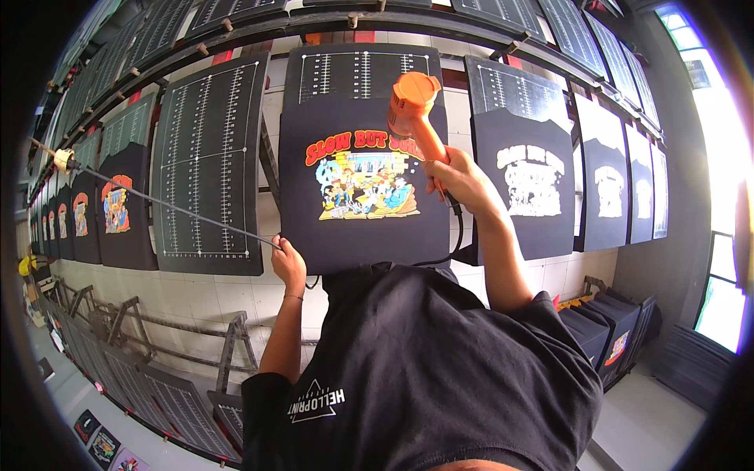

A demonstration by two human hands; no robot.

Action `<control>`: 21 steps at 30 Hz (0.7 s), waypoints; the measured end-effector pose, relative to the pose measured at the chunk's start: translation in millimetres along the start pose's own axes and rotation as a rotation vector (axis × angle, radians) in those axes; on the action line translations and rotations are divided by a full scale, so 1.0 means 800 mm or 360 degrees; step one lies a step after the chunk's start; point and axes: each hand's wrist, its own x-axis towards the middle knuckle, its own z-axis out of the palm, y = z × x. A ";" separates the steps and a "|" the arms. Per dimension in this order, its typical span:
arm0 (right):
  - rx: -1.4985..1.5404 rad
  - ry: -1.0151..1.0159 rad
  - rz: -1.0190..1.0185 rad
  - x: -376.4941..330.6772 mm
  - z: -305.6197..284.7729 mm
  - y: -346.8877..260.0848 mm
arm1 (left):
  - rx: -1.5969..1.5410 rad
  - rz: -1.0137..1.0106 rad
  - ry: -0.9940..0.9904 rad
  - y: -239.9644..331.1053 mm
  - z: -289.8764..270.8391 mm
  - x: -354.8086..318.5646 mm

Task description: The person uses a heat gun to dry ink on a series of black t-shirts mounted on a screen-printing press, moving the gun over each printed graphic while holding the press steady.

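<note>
Right grip (455, 177) clenched on heat gun (415, 106), nozzle toward 11 o'clock above shirt print (363, 177); left hand (289, 263) grasps cord (173, 206).

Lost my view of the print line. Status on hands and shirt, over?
Right hand grips orange heat gun, nozzle over the colour print. Left hand at the black shirt lower left edge, by a thin cable. Nothing blocking.
</note>
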 end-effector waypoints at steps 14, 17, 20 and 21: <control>-0.0029 0.0034 0.0083 -0.004 -0.016 0.012 | 0.0121 -0.0049 -0.0058 -0.004 0.001 0.005; 0.0048 -0.0025 0.0120 -0.004 -0.028 0.015 | 0.0128 -0.0078 -0.0056 0.000 0.000 0.003; -0.0010 0.0027 0.0068 -0.004 -0.025 0.022 | 0.0076 -0.0019 -0.0002 -0.002 0.002 0.004; -0.0046 0.0028 0.0062 -0.005 -0.025 0.021 | 0.0070 -0.0016 0.0001 -0.003 0.002 0.004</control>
